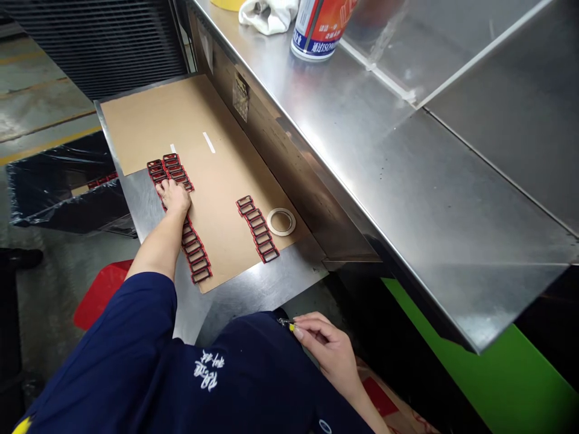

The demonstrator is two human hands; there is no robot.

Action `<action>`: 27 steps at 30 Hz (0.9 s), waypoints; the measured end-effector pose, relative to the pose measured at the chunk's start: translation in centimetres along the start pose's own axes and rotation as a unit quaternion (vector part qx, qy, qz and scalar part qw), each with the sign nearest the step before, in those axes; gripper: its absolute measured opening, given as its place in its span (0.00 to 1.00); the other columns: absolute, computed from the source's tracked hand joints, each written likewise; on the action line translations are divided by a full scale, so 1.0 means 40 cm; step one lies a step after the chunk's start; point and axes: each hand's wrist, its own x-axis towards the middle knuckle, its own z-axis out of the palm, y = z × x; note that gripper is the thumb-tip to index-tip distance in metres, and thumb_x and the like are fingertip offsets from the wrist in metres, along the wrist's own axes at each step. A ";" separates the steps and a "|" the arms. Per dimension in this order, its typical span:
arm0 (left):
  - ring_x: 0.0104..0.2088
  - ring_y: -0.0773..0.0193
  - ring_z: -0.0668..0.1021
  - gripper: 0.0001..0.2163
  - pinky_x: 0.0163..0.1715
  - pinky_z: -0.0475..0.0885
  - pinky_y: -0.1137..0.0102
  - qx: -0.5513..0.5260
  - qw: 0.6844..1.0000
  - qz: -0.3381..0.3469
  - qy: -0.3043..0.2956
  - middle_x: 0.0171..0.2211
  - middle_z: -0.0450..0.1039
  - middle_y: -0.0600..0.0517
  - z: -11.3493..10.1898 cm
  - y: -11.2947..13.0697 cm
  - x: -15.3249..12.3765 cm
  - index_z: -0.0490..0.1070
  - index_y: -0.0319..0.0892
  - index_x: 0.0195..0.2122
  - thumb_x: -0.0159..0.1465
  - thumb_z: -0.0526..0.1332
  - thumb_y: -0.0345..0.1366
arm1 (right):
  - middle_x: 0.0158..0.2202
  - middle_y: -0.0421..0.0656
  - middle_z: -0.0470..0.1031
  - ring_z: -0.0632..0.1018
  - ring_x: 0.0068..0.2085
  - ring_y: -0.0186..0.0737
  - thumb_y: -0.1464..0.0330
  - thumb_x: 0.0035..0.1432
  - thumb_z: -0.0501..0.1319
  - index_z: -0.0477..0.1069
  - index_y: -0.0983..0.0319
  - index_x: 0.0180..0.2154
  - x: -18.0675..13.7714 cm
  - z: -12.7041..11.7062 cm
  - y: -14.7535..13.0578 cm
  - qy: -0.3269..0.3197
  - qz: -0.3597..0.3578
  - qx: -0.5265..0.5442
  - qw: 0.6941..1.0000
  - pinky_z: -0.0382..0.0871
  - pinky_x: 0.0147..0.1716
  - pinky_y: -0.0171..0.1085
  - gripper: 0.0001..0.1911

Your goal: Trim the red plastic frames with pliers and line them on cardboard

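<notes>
Red-edged black rectangular frames [195, 250], linked into a strip, lie on a brown cardboard sheet [136, 126] at about nine o'clock in the head view. The left hand [174, 198] rests palm-down on this strip, pressing on it near its upper end; whether the fingers close on any frame cannot be told from here. A second strip [257, 229] lies roughly parallel near the picture's centre, with no hand on it, just beside a roll of masking tape [281, 221].

So far, two strips lie on the sheet, side by side and well apart, with a short white tape mark [208, 142] above them. More red-edged frames [102, 179] show at nine o'clock, on a bundle in black plastic wrap [58, 202] off the sheet.

At five o'clock, the right hand [328, 349] has thumb and fingers pressed together, pinching a small yellow-tipped item [292, 327], too small to identify, over a navy sleeve. At twelve o'clock, a spray can [316, 30] and a white rag [266, 15] stand on the stainless steel counter [362, 150].
</notes>
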 end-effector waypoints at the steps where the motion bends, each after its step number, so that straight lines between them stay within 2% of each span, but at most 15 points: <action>1: 0.60 0.39 0.62 0.18 0.64 0.49 0.43 0.000 1.000 -0.003 0.001 0.55 0.68 0.29 -0.006 0.004 -0.002 0.74 0.28 0.49 0.65 0.55 0.36 | 0.36 0.45 0.79 0.81 0.37 0.36 0.63 0.59 0.72 0.83 0.55 0.34 -0.002 -0.001 0.004 -0.003 0.005 0.004 1.000 0.77 0.35 0.27 0.04; 3: 0.62 0.38 0.60 0.20 0.64 0.48 0.41 0.000 1.000 -0.010 0.010 0.59 0.65 0.28 -0.020 0.022 -0.015 0.72 0.28 0.53 0.64 0.56 0.37 | 0.37 0.45 0.78 0.81 0.38 0.36 0.63 0.58 0.72 0.83 0.56 0.35 -0.007 -0.005 0.012 -0.013 0.019 0.015 1.000 0.76 0.36 0.27 0.04; 4: 0.63 0.37 0.59 0.22 0.64 0.47 0.39 -0.005 1.000 0.009 0.007 0.61 0.63 0.27 -0.025 0.039 -0.026 0.69 0.27 0.56 0.65 0.56 0.36 | 0.38 0.45 0.78 0.80 0.39 0.36 0.62 0.58 0.73 0.83 0.56 0.34 -0.010 -0.009 0.016 -0.025 0.032 0.020 0.999 0.76 0.37 0.28 0.05; 6: 0.66 0.35 0.56 0.25 0.64 0.48 0.38 -0.024 0.993 0.111 -0.030 0.66 0.57 0.28 -0.029 0.087 -0.053 0.64 0.28 0.62 0.66 0.54 0.34 | 0.39 0.46 0.77 0.79 0.39 0.36 0.60 0.58 0.73 0.82 0.58 0.33 -0.014 -0.021 0.022 -0.078 0.079 0.026 0.993 0.74 0.37 0.29 0.08; 9: 0.69 0.44 0.57 0.30 0.66 0.54 0.49 -0.060 0.936 0.318 -0.138 0.73 0.49 0.41 -0.018 0.188 -0.091 0.59 0.42 0.69 0.63 0.55 0.29 | 0.40 0.46 0.75 0.76 0.37 0.35 0.59 0.57 0.72 0.81 0.62 0.31 -0.014 -0.041 0.024 -0.179 0.157 -0.003 0.971 0.71 0.37 0.31 0.12; 11: 0.68 0.50 0.60 0.34 0.65 0.59 0.57 -0.071 0.905 0.377 -0.185 0.75 0.48 0.51 -0.003 0.253 -0.101 0.60 0.51 0.69 0.60 0.58 0.27 | 0.41 0.46 0.75 0.75 0.37 0.36 0.59 0.57 0.71 0.80 0.63 0.30 -0.011 -0.050 0.019 -0.211 0.177 -0.037 0.960 0.69 0.39 0.33 0.13; 12: 0.66 0.51 0.63 0.34 0.65 0.61 0.58 -0.076 0.896 0.388 -0.201 0.74 0.50 0.52 0.004 0.280 -0.100 0.62 0.52 0.68 0.59 0.59 0.27 | 0.41 0.46 0.75 0.75 0.37 0.36 0.59 0.57 0.71 0.80 0.63 0.30 -0.011 -0.052 0.015 -0.215 0.179 -0.051 0.959 0.69 0.39 0.34 0.13; 14: 0.63 0.51 0.67 0.31 0.63 0.64 0.58 -0.088 0.892 0.385 -0.219 0.71 0.58 0.49 0.012 0.313 -0.090 0.66 0.49 0.65 0.59 0.59 0.27 | 0.41 0.47 0.75 0.74 0.37 0.37 0.59 0.57 0.70 0.79 0.63 0.30 -0.012 -0.052 0.008 -0.215 0.178 -0.067 0.958 0.68 0.40 0.35 0.13; 17: 0.60 0.52 0.71 0.22 0.63 0.65 0.58 -0.121 0.904 0.349 -0.215 0.61 0.71 0.43 0.001 0.314 -0.077 0.74 0.41 0.57 0.60 0.58 0.28 | 0.42 0.47 0.76 0.74 0.37 0.38 0.59 0.58 0.69 0.79 0.63 0.30 -0.023 -0.048 0.009 -0.204 0.163 -0.076 0.962 0.68 0.40 0.36 0.13; 19: 0.62 0.49 0.70 0.17 0.65 0.63 0.55 -0.156 0.915 0.319 -0.193 0.61 0.71 0.39 -0.021 0.289 -0.089 0.76 0.36 0.50 0.60 0.58 0.29 | 0.42 0.47 0.76 0.75 0.38 0.38 0.58 0.58 0.69 0.80 0.63 0.30 -0.029 -0.046 0.021 -0.200 0.149 -0.080 0.965 0.69 0.41 0.36 0.14; 21: 0.66 0.46 0.67 0.12 0.67 0.61 0.51 -0.202 0.919 0.294 -0.166 0.63 0.67 0.36 -0.049 0.254 -0.133 0.76 0.35 0.43 0.61 0.59 0.31 | 0.42 0.47 0.76 0.76 0.38 0.39 0.57 0.59 0.69 0.81 0.62 0.31 -0.027 -0.045 0.037 -0.180 0.130 -0.081 0.972 0.70 0.40 0.36 0.14; 23: 0.67 0.47 0.67 0.08 0.68 0.62 0.51 -0.252 0.915 0.278 -0.150 0.62 0.68 0.35 -0.079 0.216 -0.221 0.74 0.36 0.38 0.63 0.59 0.35 | 0.43 0.47 0.77 0.78 0.38 0.40 0.56 0.60 0.69 0.82 0.60 0.34 -0.016 -0.043 0.046 -0.134 0.098 -0.085 0.983 0.70 0.37 0.36 0.14; 25: 0.66 0.51 0.70 0.08 0.64 0.68 0.55 -0.302 0.901 0.271 -0.153 0.61 0.70 0.37 -0.112 0.181 -0.355 0.71 0.39 0.39 0.64 0.60 0.39 | 0.44 0.46 0.78 0.79 0.40 0.41 0.57 0.61 0.69 0.84 0.57 0.36 -0.002 -0.035 0.036 -0.079 0.036 -0.099 0.991 0.72 0.37 0.36 0.10; 27: 0.63 0.54 0.74 0.12 0.59 0.73 0.59 -0.398 0.861 0.270 -0.168 0.63 0.68 0.37 -0.150 0.150 -0.516 0.67 0.41 0.43 0.63 0.63 0.41 | 0.44 0.45 0.79 0.80 0.43 0.41 0.62 0.61 0.70 0.84 0.55 0.38 0.009 -0.022 0.004 -0.046 -0.054 -0.123 0.990 0.74 0.42 0.36 0.05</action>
